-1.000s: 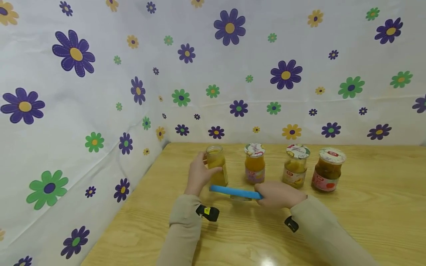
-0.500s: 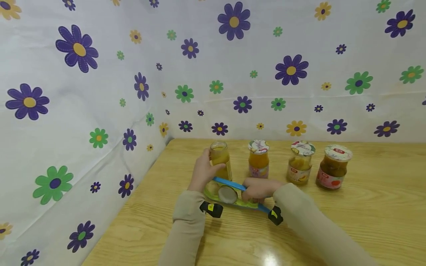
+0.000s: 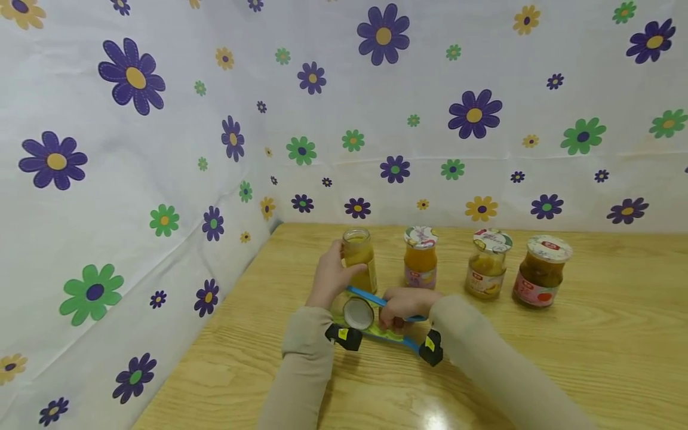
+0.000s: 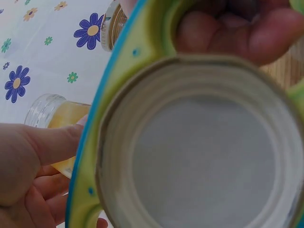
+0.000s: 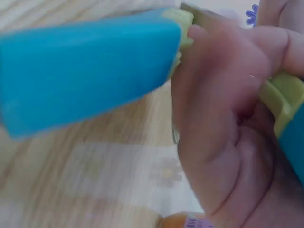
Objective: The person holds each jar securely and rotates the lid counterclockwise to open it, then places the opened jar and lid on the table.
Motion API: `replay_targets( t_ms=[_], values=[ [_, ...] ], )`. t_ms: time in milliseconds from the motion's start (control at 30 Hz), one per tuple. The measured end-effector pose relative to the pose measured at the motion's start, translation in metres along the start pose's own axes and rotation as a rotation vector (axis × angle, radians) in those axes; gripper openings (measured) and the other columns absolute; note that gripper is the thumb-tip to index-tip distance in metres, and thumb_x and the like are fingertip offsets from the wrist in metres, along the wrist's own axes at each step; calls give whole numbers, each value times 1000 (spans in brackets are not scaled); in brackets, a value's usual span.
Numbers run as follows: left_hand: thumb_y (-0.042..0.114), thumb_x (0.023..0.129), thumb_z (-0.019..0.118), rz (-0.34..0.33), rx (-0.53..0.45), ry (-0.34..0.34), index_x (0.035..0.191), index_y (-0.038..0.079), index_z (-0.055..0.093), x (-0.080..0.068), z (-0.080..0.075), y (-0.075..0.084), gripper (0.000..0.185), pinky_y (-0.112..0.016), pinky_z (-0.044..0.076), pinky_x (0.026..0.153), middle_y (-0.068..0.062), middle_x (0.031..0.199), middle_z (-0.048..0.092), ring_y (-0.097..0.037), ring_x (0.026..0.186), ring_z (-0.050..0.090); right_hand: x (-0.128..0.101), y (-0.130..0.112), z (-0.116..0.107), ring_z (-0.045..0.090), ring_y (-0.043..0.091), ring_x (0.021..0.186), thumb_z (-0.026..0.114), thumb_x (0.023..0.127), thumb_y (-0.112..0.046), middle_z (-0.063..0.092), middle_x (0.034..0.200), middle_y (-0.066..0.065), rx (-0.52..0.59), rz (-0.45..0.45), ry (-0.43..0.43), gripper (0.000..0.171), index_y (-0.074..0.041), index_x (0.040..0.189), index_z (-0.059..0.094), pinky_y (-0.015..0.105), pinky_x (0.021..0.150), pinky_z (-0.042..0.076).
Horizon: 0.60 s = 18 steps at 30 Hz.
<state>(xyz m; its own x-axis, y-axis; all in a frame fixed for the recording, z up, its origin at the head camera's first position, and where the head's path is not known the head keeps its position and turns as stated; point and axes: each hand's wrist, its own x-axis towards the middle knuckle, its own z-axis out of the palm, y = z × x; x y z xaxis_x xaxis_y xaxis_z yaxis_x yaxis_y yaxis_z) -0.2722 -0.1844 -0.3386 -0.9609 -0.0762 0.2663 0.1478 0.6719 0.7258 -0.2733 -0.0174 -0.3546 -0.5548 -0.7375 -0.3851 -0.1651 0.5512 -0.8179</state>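
Note:
My left hand (image 3: 331,278) grips an uncapped glass jar (image 3: 361,272) with yellow contents; the jar stands on the table. Beside that hand, my right hand (image 3: 404,303) holds a blue and green jar opener (image 3: 365,294), tilted so its green inner side shows. A round metal lid (image 3: 358,313) sits within the opener, its pale underside toward me. In the left wrist view the lid (image 4: 204,161) fills much of the frame, and right-hand fingers (image 4: 237,35) curl in the opener's gap beside it. The right wrist view shows the right hand (image 5: 223,118) between the opener's blue arms.
Three lidded jars line the back of the table: an orange one (image 3: 421,260), a pale yellow one (image 3: 485,272) and a dark one with a pink label (image 3: 536,280). Behind the wooden table (image 3: 618,322) hangs a flowered cloth (image 3: 430,71).
The jar opener has turned from edge-on to showing its green inside and the lid. My right hand has shifted left, its fingers now within the opener. The left hand keeps its grip.

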Motion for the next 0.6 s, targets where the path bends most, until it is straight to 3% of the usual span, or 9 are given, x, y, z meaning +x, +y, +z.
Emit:
replay_targets(
  t_ms=[167,600],
  values=[
    [15,77,70,-7,-2,-3,118,0,45,0,1,1,50,-44,38,91,-18,118,52,-32,110,46,4,0,5,58,16,49,47,67,3,57,53,9,102,71,75,16,4,70,63,27,50,51],
    [14,78,69,0,0,-8,120,-1,44,-1,0,2,52,-44,37,93,-19,119,51,-32,110,46,8,0,9,63,23,59,43,64,4,63,66,16,163,100,85,27,7,81,64,31,57,53]
  ],
)
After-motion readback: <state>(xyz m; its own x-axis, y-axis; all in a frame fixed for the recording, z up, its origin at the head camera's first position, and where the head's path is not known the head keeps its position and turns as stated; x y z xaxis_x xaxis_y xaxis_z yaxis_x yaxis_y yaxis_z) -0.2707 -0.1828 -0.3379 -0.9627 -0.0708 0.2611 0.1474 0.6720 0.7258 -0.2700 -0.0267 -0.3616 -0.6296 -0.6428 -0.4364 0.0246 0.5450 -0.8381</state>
